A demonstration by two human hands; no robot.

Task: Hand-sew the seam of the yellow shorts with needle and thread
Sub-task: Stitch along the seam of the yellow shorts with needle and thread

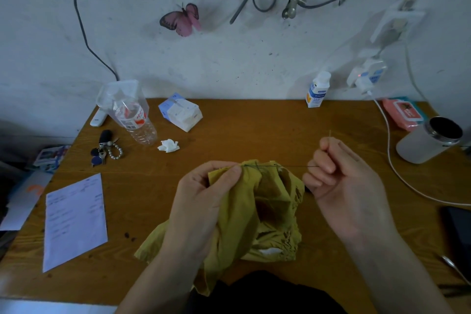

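Head view, single entry; wooden table (229, 130) seen from above, wall behind.

Item 1: yellow shorts (270, 214), bunched at the near middle of the table, lower edge hanging off toward the person's lap.

Item 2: left hand (201, 201), fingers curled, thumb and forefinger pinching the upper fold of the shorts where the stitch sits.

Item 3: right hand (339, 181), just right of the shorts and clear of the cloth, fingers closed around the needle (330, 134); only the needle's tip shows above the fingertips, pointing away from the person.

Item 4: dark thread (293, 166), drawn in a straight line from the pinched fold to the right hand; a small loop appears to lie at the cloth end.

Sundries: plastic bottle (135, 120), keys (107, 148), paper sheet (75, 219), white cable (390, 155), all well apart from the work.

Hazards, judged: harder pull on a line this tight may pucker the seam or snap the thread; the loop may cinch into a knot before lying flat; a loosened pinch would let the fold shift and the stitch wander; the upright tip could prick a finger on the return.
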